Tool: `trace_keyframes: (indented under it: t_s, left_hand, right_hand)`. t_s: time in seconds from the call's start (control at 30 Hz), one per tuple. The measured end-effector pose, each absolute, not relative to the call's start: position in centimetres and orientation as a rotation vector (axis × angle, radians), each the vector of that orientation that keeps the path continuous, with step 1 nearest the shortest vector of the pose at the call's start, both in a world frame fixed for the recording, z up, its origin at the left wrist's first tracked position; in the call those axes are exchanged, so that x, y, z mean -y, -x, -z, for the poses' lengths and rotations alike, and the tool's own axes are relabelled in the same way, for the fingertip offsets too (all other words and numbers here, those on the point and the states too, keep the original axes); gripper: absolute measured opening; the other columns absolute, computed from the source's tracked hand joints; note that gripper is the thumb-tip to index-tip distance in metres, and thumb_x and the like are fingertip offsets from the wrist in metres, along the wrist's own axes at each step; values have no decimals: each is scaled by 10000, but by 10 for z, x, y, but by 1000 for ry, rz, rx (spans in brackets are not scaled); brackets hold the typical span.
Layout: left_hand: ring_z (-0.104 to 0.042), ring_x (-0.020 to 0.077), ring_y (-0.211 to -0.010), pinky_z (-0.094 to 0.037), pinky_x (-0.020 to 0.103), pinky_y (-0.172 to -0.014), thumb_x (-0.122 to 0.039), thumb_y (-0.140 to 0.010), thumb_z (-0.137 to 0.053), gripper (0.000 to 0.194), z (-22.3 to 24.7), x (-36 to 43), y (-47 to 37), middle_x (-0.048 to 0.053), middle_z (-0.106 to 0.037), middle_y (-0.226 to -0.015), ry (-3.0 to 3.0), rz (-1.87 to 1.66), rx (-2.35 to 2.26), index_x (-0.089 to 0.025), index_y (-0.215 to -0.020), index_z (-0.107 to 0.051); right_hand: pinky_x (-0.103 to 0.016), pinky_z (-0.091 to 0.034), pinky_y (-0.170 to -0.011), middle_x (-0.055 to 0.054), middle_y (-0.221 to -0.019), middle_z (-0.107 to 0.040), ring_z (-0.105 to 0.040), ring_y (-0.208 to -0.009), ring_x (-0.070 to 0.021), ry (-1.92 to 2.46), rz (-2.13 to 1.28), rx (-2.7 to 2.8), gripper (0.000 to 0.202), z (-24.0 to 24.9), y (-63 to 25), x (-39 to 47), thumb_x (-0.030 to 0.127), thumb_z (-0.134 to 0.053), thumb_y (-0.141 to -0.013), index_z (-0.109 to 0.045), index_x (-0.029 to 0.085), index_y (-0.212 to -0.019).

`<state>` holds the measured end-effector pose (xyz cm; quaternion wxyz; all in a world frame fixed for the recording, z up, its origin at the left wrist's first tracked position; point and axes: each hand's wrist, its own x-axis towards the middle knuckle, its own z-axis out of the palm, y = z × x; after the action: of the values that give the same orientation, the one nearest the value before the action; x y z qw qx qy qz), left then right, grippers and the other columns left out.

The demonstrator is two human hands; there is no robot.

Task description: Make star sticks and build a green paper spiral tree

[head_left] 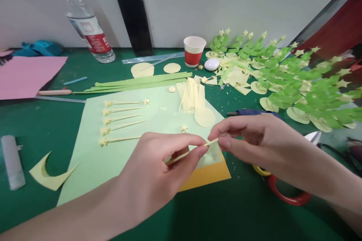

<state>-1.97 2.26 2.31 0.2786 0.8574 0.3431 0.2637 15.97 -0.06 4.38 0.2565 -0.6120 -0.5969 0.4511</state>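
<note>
Plastic bottle [94,35] beside black phone [135,24]

thin pale-yellow paper strip [212,142], slanting up rightward, pinched in left hand [160,163], right hand [253,135]

By a green tabletop [206,218], a pale green sheet [160,115] is carried, with an orange sheet [209,177] partly covered by its near right corner. Beyond the pale green sheet, green strips [141,83], a bottle [97,41], a dark phone [135,24] stood on end and a paper cup [194,59] are set out. To its left are placed a pink sheet [31,77], a whitish tube [13,162] and a crescent-shaped scrap [51,182]; to its right, paper plants [311,99] and scissors [299,199].
</note>
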Motion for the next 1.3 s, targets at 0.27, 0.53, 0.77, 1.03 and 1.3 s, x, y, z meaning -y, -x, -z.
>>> trace_keyframes:
  t_s: [0.27, 0.53, 0.77, 1.03, 1.3]
  left_hand:
    - [-508, 62, -432, -318, 128, -366, -234, -856, -496, 209, -23, -21, 20, -19, -682, -604, -2276, -720, -899, -176, -715, -639]
    - [-540, 80, -452, -323, 151, -377, -248, -856, -483, 257, -23, -20, 20, 3, -689, -622, -2283, -667, -917, -166, -678, -650]
    - [-442, 66, -393, -325, 153, -379, -236, -844, -487, 222, -21, -23, 18, -39, -596, -498, -2150, -608, -950, -171, -754, -679]
    - [-386, 43, -375, -302, 144, -369, -208, -830, -503, 193, -17, -25, 16, -67, -520, -479, -2025, -594, -961, -157, -745, -668]
    - [-382, 46, -392, -315, 134, -366, -208, -835, -488, 186, -16, -20, 13, -62, -511, -500, -1895, -550, -923, -159, -773, -656]
  right_hand:
    - [-210, -75, -343, 70, -439, -269, -155, -391, -47, 1753, -1211, 1623, 167, -46, -156, 4, 319, -532, -724, -623, 211, -634]
    - [-210, -92, -351, 68, -460, -268, -165, -400, -46, 1739, -1240, 1701, 148, -46, -156, 3, 270, -505, -745, -584, 200, -641]
    - [-172, -180, -339, 82, -409, -319, -262, -354, -38, 1768, -1321, 1636, 145, -46, -156, 2, 255, -474, -754, -533, 193, -637]
    - [-148, -338, -383, 88, -368, -415, -444, -347, -55, 1778, -1477, 1560, 106, -47, -158, -3, 177, -448, -720, -530, 189, -654]
    - [-246, -387, -390, -8, -576, -585, -543, -431, -138, 2065, -871, 1932, 266, -45, -182, 5, 345, -346, -799, -590, 237, -797]
